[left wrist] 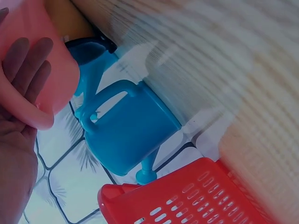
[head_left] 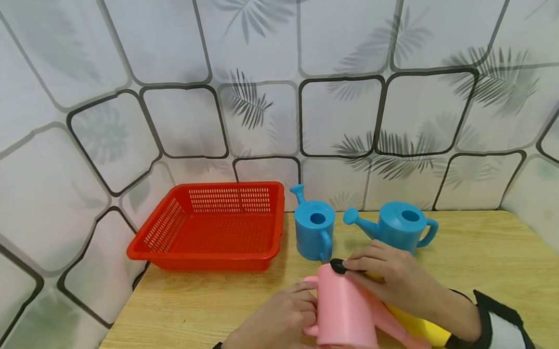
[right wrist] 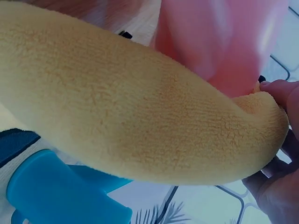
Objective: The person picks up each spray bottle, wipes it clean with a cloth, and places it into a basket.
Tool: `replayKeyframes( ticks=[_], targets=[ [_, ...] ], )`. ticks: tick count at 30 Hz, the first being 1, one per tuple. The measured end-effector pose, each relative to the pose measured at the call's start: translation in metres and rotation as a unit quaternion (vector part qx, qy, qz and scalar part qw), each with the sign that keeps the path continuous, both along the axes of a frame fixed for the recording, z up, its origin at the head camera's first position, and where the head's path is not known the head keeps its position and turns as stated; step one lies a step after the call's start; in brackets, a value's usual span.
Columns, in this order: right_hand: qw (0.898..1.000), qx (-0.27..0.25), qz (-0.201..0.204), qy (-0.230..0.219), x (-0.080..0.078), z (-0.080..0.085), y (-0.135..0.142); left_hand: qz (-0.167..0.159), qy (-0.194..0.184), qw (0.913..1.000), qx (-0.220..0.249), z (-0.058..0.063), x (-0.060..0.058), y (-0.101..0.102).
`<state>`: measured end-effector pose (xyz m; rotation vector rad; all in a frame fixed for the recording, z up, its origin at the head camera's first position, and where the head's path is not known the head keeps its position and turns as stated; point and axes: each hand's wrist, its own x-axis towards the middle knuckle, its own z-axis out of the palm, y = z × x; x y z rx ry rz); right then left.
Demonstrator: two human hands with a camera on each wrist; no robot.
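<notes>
A pink watering can (head_left: 343, 312) stands tilted at the front of the table, its spout pointing toward the lower right. My left hand (head_left: 281, 320) holds it by the handle; the left wrist view shows fingers through the handle loop, against the can's wall. With my right hand (head_left: 396, 276) I grip the dark-tipped end of a yellow plush banana (right wrist: 154, 116) at the can's far end. The banana's fuzzy curved body runs beside the can, partly hidden under my right forearm in the head view. Its black tip (head_left: 338, 266) shows at my fingertips, overlapping the pink can.
Behind my hands stand a blue watering can (head_left: 310, 235) and, to its right, another blue watering can (head_left: 399, 231). A red plastic basket (head_left: 208, 263) sits at the back left of the wooden table (head_left: 173, 314). A patterned curtain (head_left: 267, 117) hangs behind.
</notes>
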<state>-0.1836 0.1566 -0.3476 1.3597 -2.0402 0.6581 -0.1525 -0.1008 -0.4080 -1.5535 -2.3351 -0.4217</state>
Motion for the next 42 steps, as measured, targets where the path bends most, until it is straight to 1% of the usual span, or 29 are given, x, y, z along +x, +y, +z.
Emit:
replayKeyframes(
  ticks=[3, 5, 8, 11, 13, 16, 18, 20, 22, 26, 29, 33, 37, 39, 42],
  targets=[
    [1.000, -0.002, -0.011, -0.002, -0.001, 0.002, 0.002, -0.014, 0.012, 0.9996, 0.021, 0.000, -0.002, -0.002],
    [1.000, 0.002, -0.012, -0.018, -0.001, 0.003, 0.003, -0.018, 0.014, 0.9993, 0.029, 0.000, -0.003, -0.003],
    [0.999, 0.011, -0.008, -0.042, 0.001, 0.003, 0.005, -0.018, 0.006, 0.9993, 0.032, 0.000, -0.003, -0.004],
    [0.998, 0.019, 0.002, -0.058, 0.003, 0.004, 0.006, -0.010, -0.018, 0.9992, 0.035, 0.000, -0.004, -0.006],
    [0.999, 0.015, 0.021, -0.047, 0.005, 0.004, 0.005, -0.006, -0.031, 0.9988, 0.037, 0.000, -0.005, -0.007],
    [0.998, 0.006, 0.063, -0.030, 0.007, 0.004, 0.003, 0.003, -0.045, 0.9984, 0.035, 0.000, -0.006, -0.008],
    [0.995, 0.005, 0.092, -0.025, 0.010, 0.004, 0.001, 0.007, -0.043, 0.9986, 0.031, 0.000, -0.008, -0.009],
    [0.993, 0.011, 0.115, -0.030, 0.013, 0.005, 0.000, 0.008, -0.033, 0.9990, 0.030, 0.001, -0.010, -0.010],
    [0.991, 0.023, 0.127, -0.030, 0.016, 0.006, -0.001, 0.008, -0.021, 0.9993, 0.029, 0.001, -0.012, -0.011],
    [0.987, 0.040, 0.152, -0.030, 0.024, 0.007, -0.004, 0.011, -0.012, 0.9995, 0.028, 0.002, -0.015, -0.014],
    [0.985, 0.057, 0.157, -0.048, 0.031, 0.008, -0.004, 0.012, -0.021, 0.9992, 0.032, 0.001, -0.016, -0.014],
    [0.984, 0.076, 0.147, -0.066, 0.037, 0.008, -0.003, 0.003, -0.026, 0.9983, 0.051, -0.001, -0.017, -0.015],
    [0.984, 0.080, 0.147, -0.058, 0.038, 0.008, -0.003, 0.001, -0.013, 0.9983, 0.057, -0.001, -0.018, -0.015],
    [0.984, 0.080, 0.150, -0.052, 0.037, 0.008, -0.003, 0.006, -0.022, 0.9981, 0.058, -0.001, -0.018, -0.014],
    [0.985, 0.073, 0.152, -0.038, 0.035, 0.008, -0.004, 0.009, -0.013, 0.9982, 0.059, 0.000, -0.018, -0.014]
  ],
)
